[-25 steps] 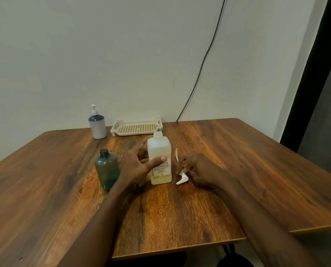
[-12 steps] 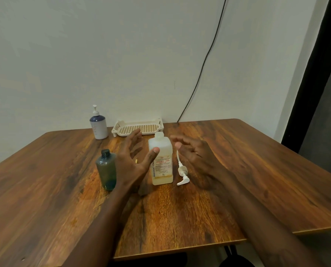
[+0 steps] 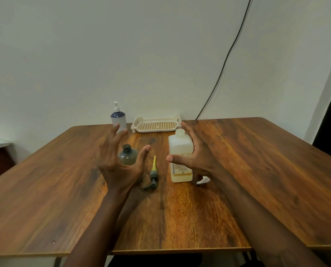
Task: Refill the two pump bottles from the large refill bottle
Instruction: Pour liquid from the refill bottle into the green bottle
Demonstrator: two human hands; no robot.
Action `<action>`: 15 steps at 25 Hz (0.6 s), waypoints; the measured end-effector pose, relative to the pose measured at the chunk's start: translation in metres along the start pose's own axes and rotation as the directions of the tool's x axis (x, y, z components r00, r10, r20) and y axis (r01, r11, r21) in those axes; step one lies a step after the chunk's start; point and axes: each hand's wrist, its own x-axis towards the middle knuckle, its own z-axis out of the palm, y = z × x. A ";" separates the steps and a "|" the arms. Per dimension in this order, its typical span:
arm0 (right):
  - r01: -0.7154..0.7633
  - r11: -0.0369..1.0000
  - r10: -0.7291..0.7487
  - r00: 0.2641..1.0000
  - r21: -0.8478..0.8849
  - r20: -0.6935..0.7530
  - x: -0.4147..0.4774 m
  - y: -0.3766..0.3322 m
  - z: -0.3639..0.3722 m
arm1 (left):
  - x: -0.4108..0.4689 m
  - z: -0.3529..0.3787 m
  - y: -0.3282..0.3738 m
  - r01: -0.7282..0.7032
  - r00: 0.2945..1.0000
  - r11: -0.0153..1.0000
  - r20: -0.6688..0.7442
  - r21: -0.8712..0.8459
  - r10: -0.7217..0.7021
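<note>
The large translucent refill bottle [image 3: 180, 151] stands capped mid-table with a little yellowish liquid at its base. My right hand [image 3: 193, 153] is open, curled around its right side, apparently without touching it. My left hand [image 3: 120, 160] is open and raised in front of the uncapped dark green bottle [image 3: 128, 154]. A dark pump head with a yellow tube [image 3: 153, 176] lies between the hands. Part of a white pump head [image 3: 203, 180] shows under my right wrist. A blue-topped white pump bottle [image 3: 118, 118] stands at the back.
A cream perforated tray [image 3: 157, 125] sits against the wall behind the bottles. A black cable [image 3: 224, 60] hangs down the wall to the wooden table [image 3: 257, 170]. The table's front edge is near my forearms.
Both hands have lifted off the table and spread open. My right hand let go of the white pump and moved beside the refill bottle; my left hand drew away to the left.
</note>
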 end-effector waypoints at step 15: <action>-0.078 0.990 0.080 0.997 0.121 -0.013 0.000 0.011 0.003 | -0.022 0.000 -0.035 0.543 0.752 0.838 0.410 0.060 -0.516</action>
